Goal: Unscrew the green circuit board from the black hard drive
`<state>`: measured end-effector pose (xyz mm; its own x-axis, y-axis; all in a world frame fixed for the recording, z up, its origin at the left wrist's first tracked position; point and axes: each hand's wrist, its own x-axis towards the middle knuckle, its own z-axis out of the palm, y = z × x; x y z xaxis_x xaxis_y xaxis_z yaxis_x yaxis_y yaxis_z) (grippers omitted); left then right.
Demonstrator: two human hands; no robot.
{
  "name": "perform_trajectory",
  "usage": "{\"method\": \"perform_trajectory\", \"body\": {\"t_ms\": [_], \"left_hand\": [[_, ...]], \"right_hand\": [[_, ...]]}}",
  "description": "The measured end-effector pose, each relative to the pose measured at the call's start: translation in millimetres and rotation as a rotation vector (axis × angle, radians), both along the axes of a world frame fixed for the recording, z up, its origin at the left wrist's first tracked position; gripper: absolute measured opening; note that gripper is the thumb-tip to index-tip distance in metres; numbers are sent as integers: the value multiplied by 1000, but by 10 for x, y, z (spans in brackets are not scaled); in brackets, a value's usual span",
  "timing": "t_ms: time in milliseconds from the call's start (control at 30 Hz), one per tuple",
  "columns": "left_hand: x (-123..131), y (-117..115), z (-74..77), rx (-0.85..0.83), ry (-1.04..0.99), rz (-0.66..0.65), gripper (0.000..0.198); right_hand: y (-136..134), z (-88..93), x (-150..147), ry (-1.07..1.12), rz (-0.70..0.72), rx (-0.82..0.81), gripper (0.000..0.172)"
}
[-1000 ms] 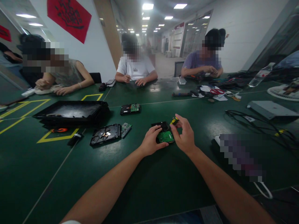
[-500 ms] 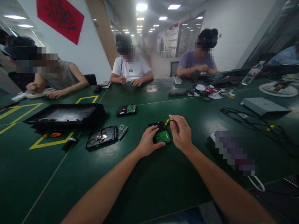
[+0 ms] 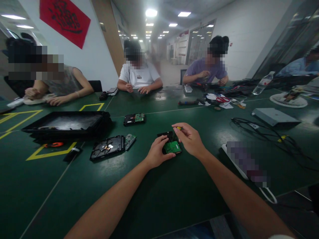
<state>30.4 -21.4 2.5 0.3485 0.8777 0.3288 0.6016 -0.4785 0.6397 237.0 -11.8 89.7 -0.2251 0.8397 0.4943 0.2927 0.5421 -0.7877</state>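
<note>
On the green table lies a hard drive with its green circuit board facing up. My left hand grips it from the left, fingers over the far part and thumb along the near edge. Above the drive's right side, my right hand pinches a short screwdriver with a yellow and black handle. Its tip points down toward the drive; the fingers hide whether it touches. To the left lie an opened drive case and a loose circuit board. Another hard drive rests farther back.
A large black tray stands at left, with an orange object near it. At right are a phone in a case, black cables and a grey metal box. Several people sit across the table.
My right hand has tipped the screwdriver more upright and moved slightly left over the drive. My left hand keeps its hold. The view has shifted slightly.
</note>
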Motion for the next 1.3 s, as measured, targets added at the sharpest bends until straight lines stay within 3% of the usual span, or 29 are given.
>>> {"method": "perform_trajectory", "body": {"t_ms": [200, 367, 533, 667, 967, 1100, 1300], "left_hand": [[3, -4, 16, -9, 10, 4, 78], [4, 15, -13, -13, 19, 6, 82], [5, 12, -2, -8, 11, 6, 82], [4, 10, -1, 8, 1, 4, 83], [-4, 4, -26, 25, 3, -1, 84], [1, -9, -3, 17, -1, -1, 83], [10, -9, 10, 1, 6, 7, 84]], "right_hand": [[81, 319, 82, -180, 180, -121, 22], [167, 693, 127, -426, 444, -317, 25], [278, 954, 88, -648, 554, -283, 28], [347, 977, 82, -676, 568, -335, 30], [330, 923, 253, -512, 627, -535, 41], [336, 930, 247, -558, 609, -436, 43], [354, 895, 172, -588, 443, -277, 37]]}}
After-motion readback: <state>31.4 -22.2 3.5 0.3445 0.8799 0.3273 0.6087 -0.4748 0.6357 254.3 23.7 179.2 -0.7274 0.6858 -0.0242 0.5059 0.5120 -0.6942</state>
